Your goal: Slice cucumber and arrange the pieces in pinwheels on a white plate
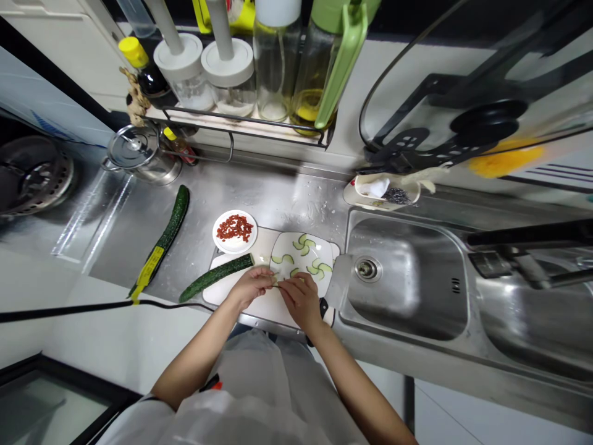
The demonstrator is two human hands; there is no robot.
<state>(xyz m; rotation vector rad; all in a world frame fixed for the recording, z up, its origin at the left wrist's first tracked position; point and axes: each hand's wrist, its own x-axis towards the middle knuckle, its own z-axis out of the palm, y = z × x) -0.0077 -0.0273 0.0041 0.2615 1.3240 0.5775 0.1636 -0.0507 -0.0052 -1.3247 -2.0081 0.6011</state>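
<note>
Both my hands meet over the near-left edge of a white square plate [327, 285], fingers pinched. My left hand [254, 287] and my right hand [301, 298] seem to hold a thin green-edged cucumber slice [277, 285] between them, mostly covered by the fingers. On the plate lie curved cucumber slices [304, 243] set out in pinwheel shapes. A cut cucumber [217, 277] rests left of my left hand, partly on the white cutting board [227, 295]. Behind it stands a small white plate [235, 248] of red goji berries [235, 228]. A black knife handle [323, 305] shows beside my right wrist.
A whole cucumber [176, 213] with a yellow label lies at left, near a lidded steel pot [143, 154]. To the right is a steel sink [407, 278] with a faucet [528, 266]. A rack [217, 117] of jars and bottles hangs along the back wall.
</note>
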